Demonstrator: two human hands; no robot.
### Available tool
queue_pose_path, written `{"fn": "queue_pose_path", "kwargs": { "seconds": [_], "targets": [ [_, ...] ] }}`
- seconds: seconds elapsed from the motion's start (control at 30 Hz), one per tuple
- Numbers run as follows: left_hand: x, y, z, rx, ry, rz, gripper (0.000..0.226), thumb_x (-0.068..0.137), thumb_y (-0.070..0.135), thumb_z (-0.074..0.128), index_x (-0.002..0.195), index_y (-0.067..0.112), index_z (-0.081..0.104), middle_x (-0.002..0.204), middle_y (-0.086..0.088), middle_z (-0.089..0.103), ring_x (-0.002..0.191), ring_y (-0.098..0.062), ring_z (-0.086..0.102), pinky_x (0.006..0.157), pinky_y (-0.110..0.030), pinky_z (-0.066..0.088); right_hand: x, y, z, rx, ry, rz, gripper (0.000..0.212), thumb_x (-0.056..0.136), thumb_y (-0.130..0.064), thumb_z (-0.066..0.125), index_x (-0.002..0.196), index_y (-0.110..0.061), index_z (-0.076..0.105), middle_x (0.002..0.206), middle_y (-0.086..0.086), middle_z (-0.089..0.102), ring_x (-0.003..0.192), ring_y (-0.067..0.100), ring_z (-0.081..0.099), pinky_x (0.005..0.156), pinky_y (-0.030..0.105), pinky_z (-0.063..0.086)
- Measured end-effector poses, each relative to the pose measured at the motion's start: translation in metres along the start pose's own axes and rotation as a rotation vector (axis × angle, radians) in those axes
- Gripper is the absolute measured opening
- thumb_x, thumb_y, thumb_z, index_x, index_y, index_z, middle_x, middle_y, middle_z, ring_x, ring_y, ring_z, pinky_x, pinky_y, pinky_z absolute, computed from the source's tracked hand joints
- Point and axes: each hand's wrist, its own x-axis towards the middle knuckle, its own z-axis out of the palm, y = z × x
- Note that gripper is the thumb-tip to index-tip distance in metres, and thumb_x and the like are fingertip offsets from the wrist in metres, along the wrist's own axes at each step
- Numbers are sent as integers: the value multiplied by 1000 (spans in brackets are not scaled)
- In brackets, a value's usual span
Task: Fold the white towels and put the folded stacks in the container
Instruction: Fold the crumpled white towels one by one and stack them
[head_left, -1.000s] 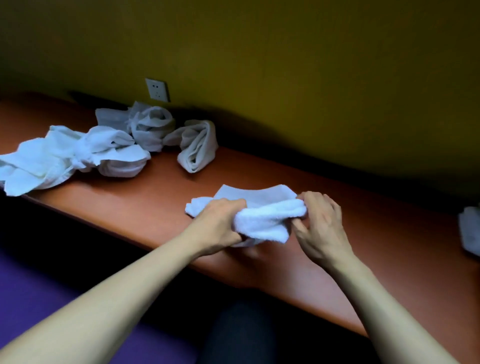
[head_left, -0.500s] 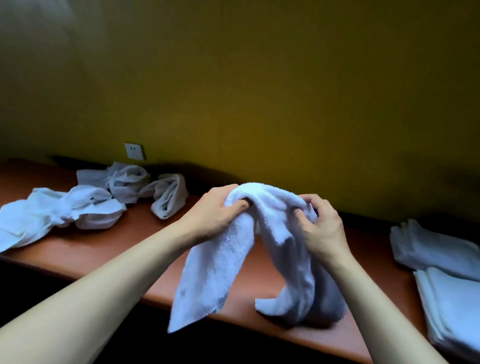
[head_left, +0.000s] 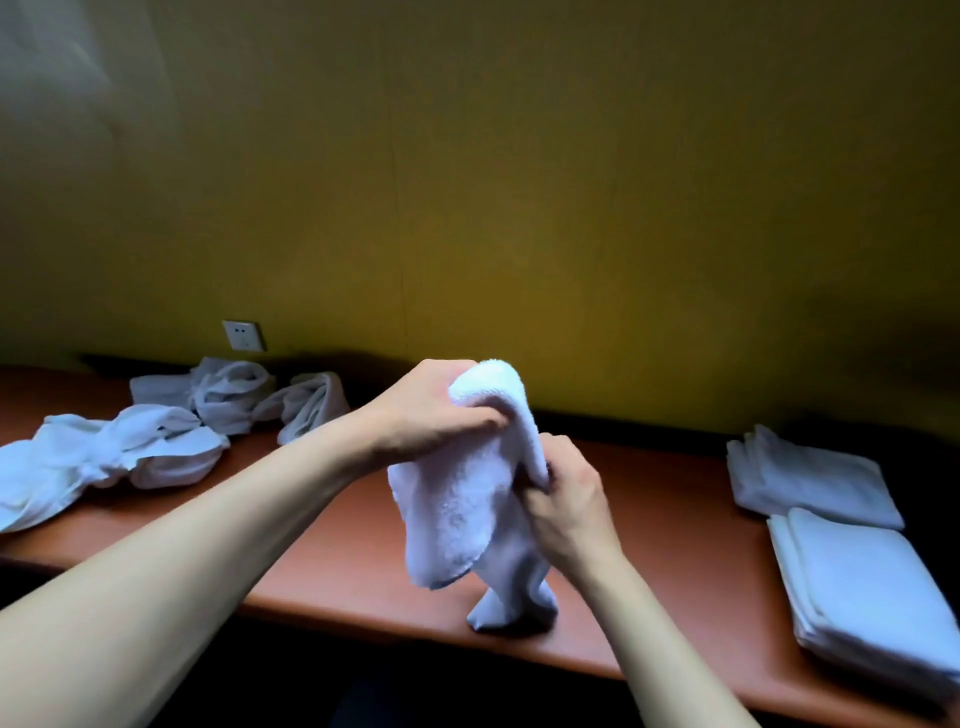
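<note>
We hold one white towel (head_left: 457, 499) up off the bench (head_left: 332, 561), just below the middle of the view, its lowest corner trailing down onto the wood near the front edge. Our left hand (head_left: 431, 410) grips its top at about eleven o'clock from the towel's middle, fingers (head_left: 483, 423) curled over the cloth and pinching the bunched upper edge. Our right hand (head_left: 566, 499) is at three o'clock, its fingers pressed together into a fold of the cloth; how much they hold is hidden behind the drape. We judge the towel is held high so that it hangs free and its edges can be found before laying it flat to fold.

Outward at nine to ten o'clock, a heap of crumpled towels (head_left: 130, 447) lies along the back of the bench, below a wall socket (head_left: 243, 335); these are presumably the ones not yet folded, kept apart on the left. At three to four o'clock, well apart from our hands, two folded stacks (head_left: 857, 577) sit side by side near the right edge, likely set there to keep finished work separate. No container is in view, so the putting away looks some way off.
</note>
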Motion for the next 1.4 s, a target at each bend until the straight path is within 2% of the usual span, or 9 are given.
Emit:
{"fn": "queue_pose_path", "kwargs": {
  "seconds": [0.17, 0.33, 0.5, 0.67, 0.83, 1.0, 1.17, 1.3, 1.4],
  "targets": [
    [2, -16, -14, 459, 107, 62, 21, 73, 13, 62, 77, 23, 45, 71, 8, 58, 70, -20, 53, 58, -30, 40, 17, 11, -36, -21, 248, 75, 37, 72, 6, 56, 92, -26, 55, 79, -10, 64, 75, 18, 60, 66, 32, 46],
    [15, -44, -10, 990, 463, 350, 23, 72, -2, 60, 86, 15, 53, 77, -6, 52, 67, -33, 47, 61, -43, 36, 26, 10, -52, -422, 405, -267, 46, 62, 10, 61, 96, -20, 56, 91, 0, 51, 78, 30, 51, 72, 44, 44],
    [1, -111, 17, 1058, 431, 437, 11, 80, 12, 66, 86, 17, 58, 79, -3, 56, 74, -30, 52, 70, -45, 40, 4, 59, -30, -828, -17, -259, 40, 61, -15, 64, 99, -26, 62, 96, 1, 52, 81, 31, 54, 69, 38, 35],
    [-35, -213, 68, 1120, -36, 89, 28, 63, 15, 66, 88, 20, 53, 75, -1, 59, 72, -29, 57, 68, -40, 31, -50, 120, 15, -818, -703, 168, 51, 93, -57, 48, 141, -40, 42, 146, -3, 40, 128, 25, 47, 103, 41, 34],
    [-59, -256, 79, 976, -509, -296, 67, 76, 69, 46, 132, 32, 50, 133, 8, 57, 121, -23, 50, 100, -41, 31, -55, 143, 35, -767, -705, 276, 31, 97, -45, 43, 119, -31, 60, 120, -2, 63, 113, 24, 60, 94, 38, 44],
    [-48, -250, 72, 1058, -531, -282, 45, 97, 59, 33, 116, 31, 62, 119, 1, 60, 110, -24, 49, 96, -43, 28, -15, 141, 71, -756, -407, 123, 21, 96, -27, 47, 110, -22, 63, 103, 4, 62, 97, 30, 60, 79, 38, 46],
    [-43, -251, 72, 1151, -665, -149, 37, 86, 49, 56, 108, 20, 62, 103, -2, 65, 103, -26, 51, 97, -38, 34, 15, 124, 124, -690, -619, -37, 41, 90, -20, 54, 130, -31, 54, 122, 1, 53, 112, 27, 48, 90, 39, 33],
    [-34, -256, 59, 1058, -354, -32, 18, 69, 17, 64, 77, 24, 49, 64, 17, 37, 61, -17, 32, 61, -26, 27, 22, 112, 148, -631, -943, -121, 48, 80, -27, 60, 126, -34, 49, 122, -2, 58, 111, 25, 51, 94, 40, 35],
    [-41, -266, 43, 789, -96, 51, 35, 71, 21, 65, 82, 29, 33, 67, 15, 30, 64, -12, 30, 57, -30, 28, 22, 114, 144, -559, -902, 13, 16, 84, -28, 59, 97, -28, 48, 94, 5, 63, 85, 32, 53, 66, 36, 34]
  ]
}}
